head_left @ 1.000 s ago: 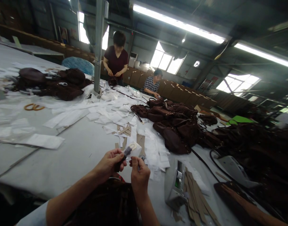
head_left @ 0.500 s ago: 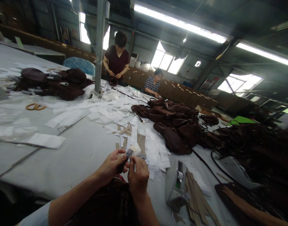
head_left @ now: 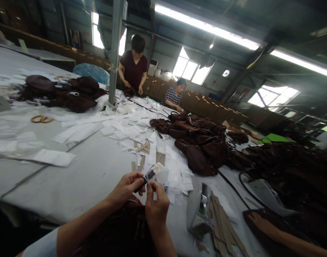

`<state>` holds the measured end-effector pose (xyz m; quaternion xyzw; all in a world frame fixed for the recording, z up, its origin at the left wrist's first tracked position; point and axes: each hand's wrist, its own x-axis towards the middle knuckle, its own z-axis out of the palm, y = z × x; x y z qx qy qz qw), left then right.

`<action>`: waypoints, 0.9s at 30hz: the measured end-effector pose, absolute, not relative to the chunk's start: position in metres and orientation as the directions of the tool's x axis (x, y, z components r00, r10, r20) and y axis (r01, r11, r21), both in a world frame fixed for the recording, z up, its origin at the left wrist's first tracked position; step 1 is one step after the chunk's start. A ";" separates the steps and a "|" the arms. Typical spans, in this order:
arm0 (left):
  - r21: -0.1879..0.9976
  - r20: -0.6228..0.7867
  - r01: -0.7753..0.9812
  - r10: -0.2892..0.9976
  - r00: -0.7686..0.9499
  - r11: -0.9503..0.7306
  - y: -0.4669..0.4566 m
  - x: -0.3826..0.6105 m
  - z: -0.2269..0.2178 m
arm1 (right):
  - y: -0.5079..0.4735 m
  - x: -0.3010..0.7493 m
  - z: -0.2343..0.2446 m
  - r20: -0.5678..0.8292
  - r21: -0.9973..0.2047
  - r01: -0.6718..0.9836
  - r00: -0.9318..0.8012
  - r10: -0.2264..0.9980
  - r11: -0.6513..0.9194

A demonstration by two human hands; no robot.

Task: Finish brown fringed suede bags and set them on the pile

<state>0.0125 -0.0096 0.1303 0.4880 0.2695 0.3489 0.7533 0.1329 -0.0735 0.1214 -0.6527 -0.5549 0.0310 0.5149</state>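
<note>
My left hand (head_left: 129, 186) is closed on the end of a dark brown strap (head_left: 140, 189), thumb on top. A thin translucent wrapping (head_left: 161, 171) surrounds the strap's tip and flares out beyond it. My right hand (head_left: 157, 202) pinches this wrapping close to the left fingertips; the exact edge it grips is hard to make out. Below both hands a dark brown bag (head_left: 120, 232) sits at the table's near edge, mostly in shadow.
Brown bags (head_left: 198, 142) are heaped right of centre, with more piled at the left (head_left: 72, 94). White paper pieces (head_left: 176, 171) cover the table. A tape dispenser (head_left: 199, 210) stands beside cardboard strips (head_left: 224, 225). A co-worker's arm (head_left: 265, 225) reaches in at right; two people work beyond.
The translucent wrapping has spread out wider past the strap's tip. My hands stay close together. At the right, the co-worker's hand has moved left on a brown piece.
</note>
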 end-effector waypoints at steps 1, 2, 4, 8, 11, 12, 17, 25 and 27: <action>0.892 -0.088 -0.309 0.797 0.598 0.331 -0.011 0.014 0.130 | -0.074 0.132 0.120 0.545 -0.697 0.700 0.375 0.750 0.157; 0.860 -0.098 -0.352 0.798 0.595 0.368 -0.011 0.014 0.131 | -0.074 0.130 0.119 0.555 -0.692 0.704 0.374 0.743 0.162; 0.831 -0.086 -0.390 0.784 0.615 0.397 -0.011 0.014 0.132 | -0.075 0.129 0.118 0.569 -0.684 0.708 0.372 0.733 0.172; 0.939 -0.011 -0.259 0.773 0.634 0.225 -0.004 0.009 0.135 | -0.074 0.129 0.120 0.612 -0.641 0.738 0.324 0.722 0.212; 0.985 0.053 -0.166 0.828 0.559 0.050 -0.001 0.010 0.138 | -0.071 0.134 0.120 0.670 -0.543 0.808 0.253 0.698 0.228; 0.989 0.080 -0.147 0.839 0.538 0.000 -0.001 0.011 0.139 | -0.069 0.136 0.120 0.678 -0.514 0.828 0.234 0.696 0.222; 0.981 0.190 -0.085 0.801 0.568 -0.172 -0.002 0.019 0.142 | -0.069 0.147 0.120 0.704 -0.456 0.867 0.215 0.677 0.199; 0.981 0.096 -0.195 0.877 0.471 -0.003 0.000 0.027 0.138 | -0.066 0.143 0.117 0.742 -0.414 0.874 0.163 0.650 0.253; 0.971 0.086 -0.238 0.889 0.450 0.027 0.001 0.028 0.134 | -0.063 0.143 0.117 0.744 -0.407 0.874 0.148 0.651 0.267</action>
